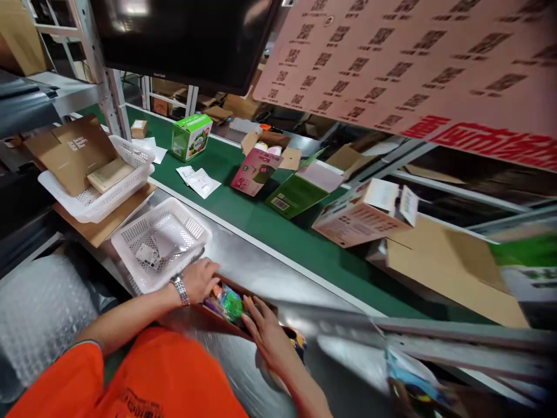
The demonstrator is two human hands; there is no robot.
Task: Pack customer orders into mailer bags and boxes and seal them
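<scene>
My left hand [201, 280], with a metal watch on its wrist, rests on the far side of a small open brown cardboard box [204, 316] on the steel counter, fingers curled over its rim. My right hand [264, 332] lies flat on the box's near side, fingers stretched toward colourful packets [227, 303], green and orange, inside it. An empty-looking white plastic basket [130, 232] with a few paper slips stands just beyond my left hand.
A green conveyor belt [278, 232] runs behind the counter with a green carton [190, 136], a pink box [255, 169], a flat green box [296, 194] and printed cartons [363, 213]. A second white basket [61, 194] holds flattened cardboard. Bubble wrap [39, 313] lies at left. A printed cardboard sheet [413, 64] hangs overhead.
</scene>
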